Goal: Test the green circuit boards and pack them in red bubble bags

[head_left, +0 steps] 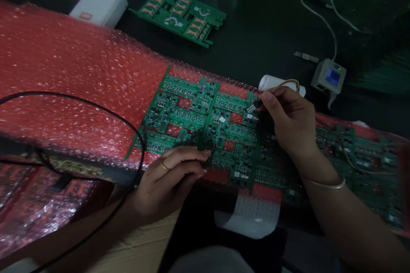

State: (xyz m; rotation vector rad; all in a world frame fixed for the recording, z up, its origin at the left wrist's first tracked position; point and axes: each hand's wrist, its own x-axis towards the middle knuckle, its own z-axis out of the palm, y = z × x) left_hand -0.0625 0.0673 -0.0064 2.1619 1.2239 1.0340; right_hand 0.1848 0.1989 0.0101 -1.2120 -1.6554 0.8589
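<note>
A green circuit board panel [192, 111] lies on red bubble wrap [73, 76] in front of me. My left hand [169, 175], with a ring on one finger, grips the near edge of the panel, fingers pressed on top. My right hand [288, 121], a bangle on its wrist, pinches a small black connector with metal pins [254, 106] on thin coloured wires, its tip touching the far right part of the panel. More green boards [361, 153] lie under and to the right of my right forearm.
A second green board panel [181, 13] and a white box [101, 4] lie at the back on the dark table. A small grey device with a blue screen [329, 76] and white cable sits at right. A black cable [96, 111] loops over the bubble wrap at left.
</note>
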